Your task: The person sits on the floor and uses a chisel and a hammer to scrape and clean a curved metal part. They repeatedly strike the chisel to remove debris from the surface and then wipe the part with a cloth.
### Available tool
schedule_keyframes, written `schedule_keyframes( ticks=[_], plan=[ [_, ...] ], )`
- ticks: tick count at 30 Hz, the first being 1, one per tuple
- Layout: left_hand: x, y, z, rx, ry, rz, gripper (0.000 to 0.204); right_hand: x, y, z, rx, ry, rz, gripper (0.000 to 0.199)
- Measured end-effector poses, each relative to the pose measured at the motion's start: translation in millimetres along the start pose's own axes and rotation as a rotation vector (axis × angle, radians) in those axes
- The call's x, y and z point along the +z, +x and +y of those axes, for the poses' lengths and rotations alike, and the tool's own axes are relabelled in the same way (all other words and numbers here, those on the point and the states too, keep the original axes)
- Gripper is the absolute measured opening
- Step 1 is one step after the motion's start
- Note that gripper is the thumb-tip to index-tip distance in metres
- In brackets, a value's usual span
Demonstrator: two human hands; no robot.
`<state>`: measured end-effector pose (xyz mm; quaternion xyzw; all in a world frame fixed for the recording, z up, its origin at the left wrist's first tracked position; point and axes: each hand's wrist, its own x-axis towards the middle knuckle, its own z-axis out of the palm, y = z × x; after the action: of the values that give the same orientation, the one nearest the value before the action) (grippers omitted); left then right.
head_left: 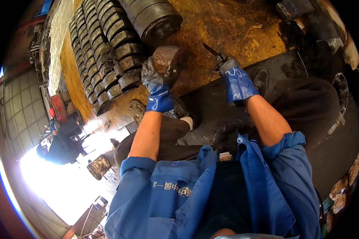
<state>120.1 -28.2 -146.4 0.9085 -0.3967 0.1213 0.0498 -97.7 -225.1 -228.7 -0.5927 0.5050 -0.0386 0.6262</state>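
My left hand [152, 75], in a grey-and-blue work glove, grips a thick round metal piece [166, 55] from its near side. The piece has a rusty brown rim and is tipped on edge. Off to the right, my right hand [228, 63], in a matching glove, is closed round a thin dark blade-like tool [210, 49]. Its tip points up and left, toward the metal piece but apart from it. The tool's handle is hidden in my fist, so I cannot tell a knife from a file.
Rows of stacked dark metal rings [107, 47] stand to the left, beside larger dark cylinders [159, 24]. A greasy yellow-brown work surface [231, 24] lies beyond my hands. A black shoe [261, 79] shows near my right wrist. Another person [62, 145] is far left.
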Motion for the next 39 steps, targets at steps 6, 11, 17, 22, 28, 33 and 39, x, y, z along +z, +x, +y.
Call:
schedule_keyframes(
  ticks=[6,11,17,22,28,33,39],
  plan=[
    [-23.3,34.2,-56.5,0.397,-0.145,-0.232,0.101,10.9,16.8,39.5,-0.232,0.278,-0.016,0.030],
    [-18.7,30.0,-73.1,0.500,-0.125,-0.268,0.107,11.0,-16.4,10.0,-0.555,0.217,-0.150,0.032],
    [-25.3,33.5,-49.9,0.458,-0.118,-0.277,0.108,-9.0,-114.7,-115.5,-0.633,-0.877,-0.334,0.026],
    [-18.6,47.7,-40.7,0.504,-0.310,-0.170,0.079,7.8,-130.1,-91.0,-0.805,-1.133,-0.256,0.034],
    [4.5,46.0,-30.6,0.211,-0.478,0.005,0.036,6.1,-125.7,-74.2,-0.651,-1.052,-0.226,0.036],
    [13.5,43.1,-28.0,0.175,-0.457,0.075,0.028,-9.7,-117.3,-96.1,-0.471,-0.851,-0.415,0.043],
    [12.7,40.4,-34.8,0.182,-0.486,0.036,0.028,-15.2,-124.6,-156.4,-0.310,-1.010,-0.521,0.048]
  ],
)
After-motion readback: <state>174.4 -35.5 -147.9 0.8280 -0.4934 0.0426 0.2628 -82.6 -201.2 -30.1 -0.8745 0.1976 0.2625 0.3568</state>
